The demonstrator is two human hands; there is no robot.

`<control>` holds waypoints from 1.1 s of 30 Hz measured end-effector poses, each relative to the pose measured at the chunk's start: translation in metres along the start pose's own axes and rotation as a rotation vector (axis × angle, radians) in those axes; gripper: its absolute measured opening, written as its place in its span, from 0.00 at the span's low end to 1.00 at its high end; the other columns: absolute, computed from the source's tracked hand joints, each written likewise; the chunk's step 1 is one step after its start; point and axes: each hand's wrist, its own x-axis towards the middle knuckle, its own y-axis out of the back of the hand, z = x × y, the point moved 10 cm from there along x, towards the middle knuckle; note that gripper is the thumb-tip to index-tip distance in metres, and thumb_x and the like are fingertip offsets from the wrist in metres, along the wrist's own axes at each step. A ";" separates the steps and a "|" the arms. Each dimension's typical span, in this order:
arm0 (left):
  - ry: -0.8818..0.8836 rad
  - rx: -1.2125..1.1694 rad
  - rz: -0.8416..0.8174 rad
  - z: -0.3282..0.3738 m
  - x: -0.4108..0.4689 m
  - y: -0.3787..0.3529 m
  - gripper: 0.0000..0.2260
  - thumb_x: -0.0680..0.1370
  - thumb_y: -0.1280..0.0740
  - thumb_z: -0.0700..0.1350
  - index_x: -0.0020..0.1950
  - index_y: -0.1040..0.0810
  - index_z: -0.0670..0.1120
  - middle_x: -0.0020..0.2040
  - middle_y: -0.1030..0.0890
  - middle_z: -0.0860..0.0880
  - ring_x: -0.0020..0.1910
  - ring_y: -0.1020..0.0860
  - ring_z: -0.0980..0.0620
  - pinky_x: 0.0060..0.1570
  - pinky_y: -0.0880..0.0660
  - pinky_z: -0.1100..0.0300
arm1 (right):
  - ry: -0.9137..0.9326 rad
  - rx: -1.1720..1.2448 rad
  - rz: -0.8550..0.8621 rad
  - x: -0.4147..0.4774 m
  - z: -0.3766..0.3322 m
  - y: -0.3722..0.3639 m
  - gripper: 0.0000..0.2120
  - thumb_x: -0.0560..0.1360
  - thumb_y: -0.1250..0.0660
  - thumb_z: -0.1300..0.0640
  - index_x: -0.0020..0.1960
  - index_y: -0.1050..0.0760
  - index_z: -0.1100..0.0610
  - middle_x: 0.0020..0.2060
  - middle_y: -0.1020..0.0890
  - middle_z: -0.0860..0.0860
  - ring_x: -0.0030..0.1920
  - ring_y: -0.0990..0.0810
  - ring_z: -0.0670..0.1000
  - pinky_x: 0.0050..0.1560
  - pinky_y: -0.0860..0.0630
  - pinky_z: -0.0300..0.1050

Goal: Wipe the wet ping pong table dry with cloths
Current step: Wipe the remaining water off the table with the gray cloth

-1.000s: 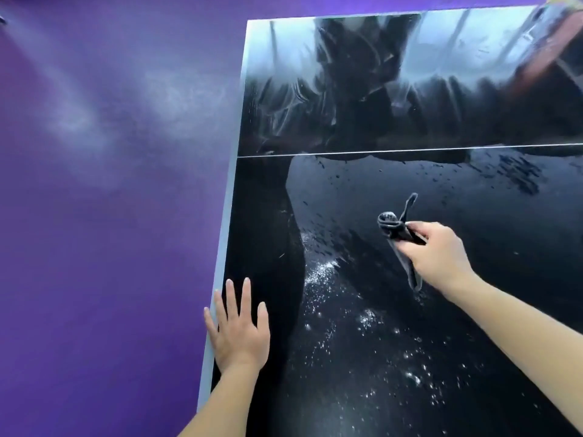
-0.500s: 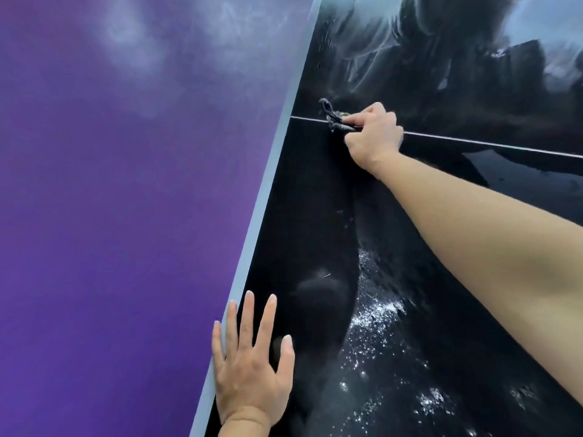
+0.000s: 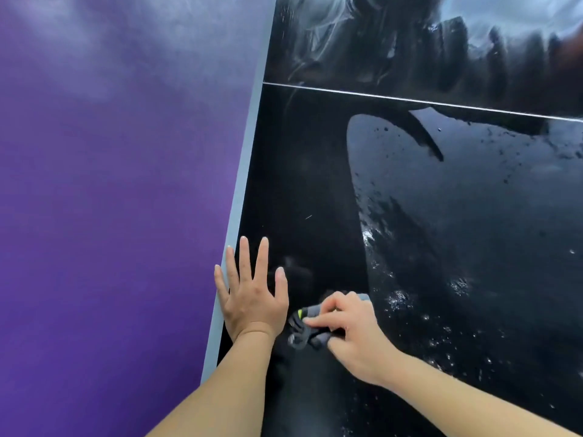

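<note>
Head view: beside the glossy black wet ping pong table's [image 3: 309, 184] pale edge, we pressed our left hand [image 3: 252, 298] flat, fingers spread, while our right hand [image 3: 350, 326] pinched a crumpled grey cloth [image 3: 304, 329] against it.

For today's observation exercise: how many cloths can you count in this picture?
1. A bunched grey cloth with a yellow-green mark, gripped by the right hand on the ping pong table, beside the flat left hand. Others may lie outside the view.
</note>
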 end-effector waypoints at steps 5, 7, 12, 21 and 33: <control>-0.010 -0.023 0.026 -0.004 -0.003 -0.002 0.28 0.81 0.53 0.61 0.82 0.49 0.58 0.83 0.46 0.49 0.82 0.50 0.45 0.79 0.50 0.42 | -0.104 0.047 -0.272 -0.065 -0.009 -0.035 0.18 0.68 0.34 0.48 0.50 0.21 0.25 0.47 0.24 0.35 0.51 0.29 0.37 0.57 0.38 0.35; -0.008 -0.031 0.035 -0.003 -0.003 -0.001 0.29 0.81 0.53 0.61 0.82 0.49 0.58 0.83 0.45 0.49 0.82 0.50 0.45 0.79 0.50 0.41 | -0.133 0.118 -0.297 -0.052 -0.022 -0.008 0.17 0.69 0.32 0.52 0.50 0.19 0.31 0.46 0.21 0.38 0.52 0.24 0.40 0.56 0.33 0.33; 0.000 -0.038 0.025 -0.001 -0.001 -0.002 0.29 0.81 0.52 0.61 0.82 0.50 0.59 0.83 0.47 0.50 0.82 0.51 0.46 0.79 0.53 0.43 | -0.059 -0.064 0.189 0.039 -0.034 0.115 0.14 0.73 0.28 0.62 0.54 0.17 0.46 0.43 0.19 0.44 0.49 0.22 0.49 0.54 0.27 0.45; -0.010 -0.017 0.064 -0.001 -0.002 -0.004 0.29 0.80 0.50 0.61 0.82 0.47 0.58 0.82 0.45 0.49 0.82 0.50 0.45 0.79 0.50 0.41 | 0.190 -0.556 0.337 0.113 -0.049 0.065 0.19 0.64 0.31 0.69 0.54 0.17 0.59 0.44 0.20 0.50 0.40 0.23 0.57 0.25 0.30 0.42; -0.020 -0.006 0.051 0.001 -0.002 0.000 0.30 0.80 0.47 0.60 0.82 0.46 0.58 0.82 0.43 0.49 0.82 0.48 0.45 0.78 0.47 0.40 | -0.158 -0.359 0.459 0.221 -0.043 0.117 0.17 0.76 0.37 0.60 0.63 0.21 0.49 0.55 0.26 0.48 0.56 0.27 0.53 0.42 0.32 0.47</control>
